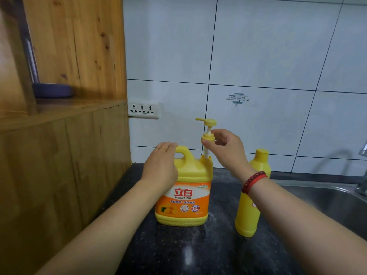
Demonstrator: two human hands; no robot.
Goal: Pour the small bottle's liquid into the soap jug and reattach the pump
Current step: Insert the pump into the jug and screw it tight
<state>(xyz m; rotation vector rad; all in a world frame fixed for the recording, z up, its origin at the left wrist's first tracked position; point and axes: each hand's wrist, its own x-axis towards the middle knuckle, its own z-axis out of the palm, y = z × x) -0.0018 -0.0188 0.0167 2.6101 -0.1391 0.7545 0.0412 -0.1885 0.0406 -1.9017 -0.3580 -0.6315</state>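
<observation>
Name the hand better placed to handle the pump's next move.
Right. The right hand already pinches the pump at its collar, lifted above the soap jug neck. The left hand rests on the jug's handle, steadying it.

faucet [361, 175] cut off at right, wall sticker [238, 98] text unreadable

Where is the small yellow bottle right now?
In the head view the small yellow bottle stands capped on the dark counter, right of the soap jug, partly behind the right wrist, near the sink.
</observation>
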